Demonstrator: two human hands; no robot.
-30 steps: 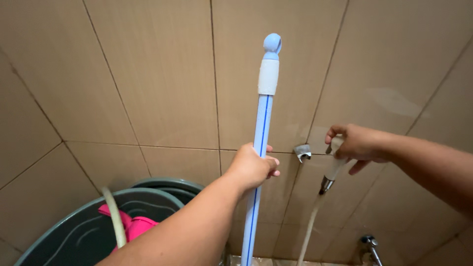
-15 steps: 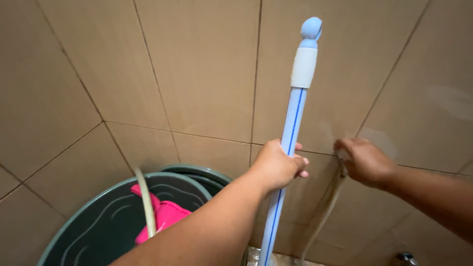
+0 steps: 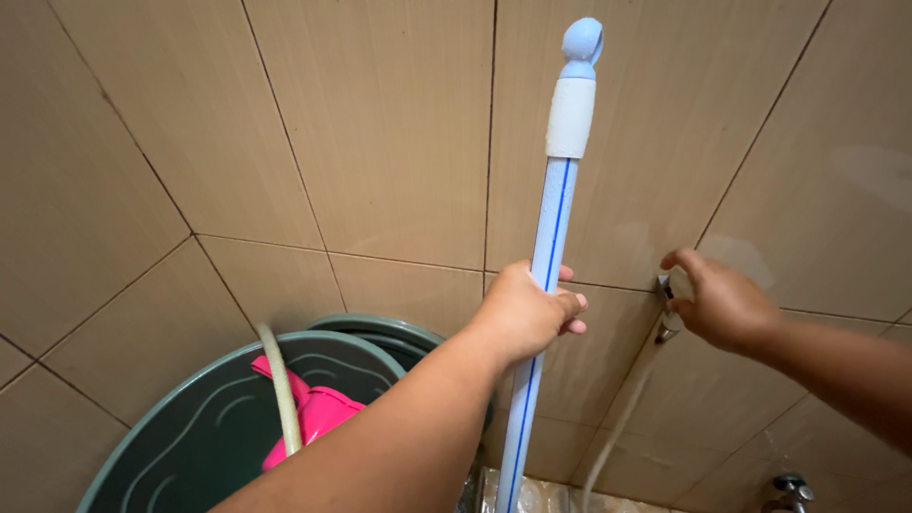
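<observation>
- Your left hand (image 3: pixel 525 312) has its fingers (image 3: pixel 570 302) wrapped tight around the pale blue pole (image 3: pixel 541 285), gripping it a little below its middle as seen here.
- The pole stands nearly upright in front of the tiled wall (image 3: pixel 380 142), leaning slightly to the right at the top, and its lower end runs out of the bottom of the view.
- A thin dark blue stripe runs down the length of the pole; near the top sits a white sleeve (image 3: pixel 571 118), and above that a rounded light blue cap (image 3: pixel 581 43).
- Your right hand (image 3: pixel 722 304) is at the wall to the right of the pole, fingers curled loosely at a small metal holder (image 3: pixel 665 284); you cannot tell from here whether they actually grip anything.
- Just under that hand a short metal end of a sprayer (image 3: pixel 670 328) pokes out, and a pale hose (image 3: pixel 617 427) hangs down from it along the wall.
- At the lower right corner a metal tap (image 3: pixel 790 489) stands out from the wall.
- To the lower left sits a dark green tub (image 3: pixel 190 437), with a second green rim (image 3: pixel 380 328) behind it.
- Inside the tub lies a bright pink thing (image 3: pixel 318 413), and a cream hose (image 3: pixel 281 389) drapes over its rim, just left of your left forearm.
</observation>
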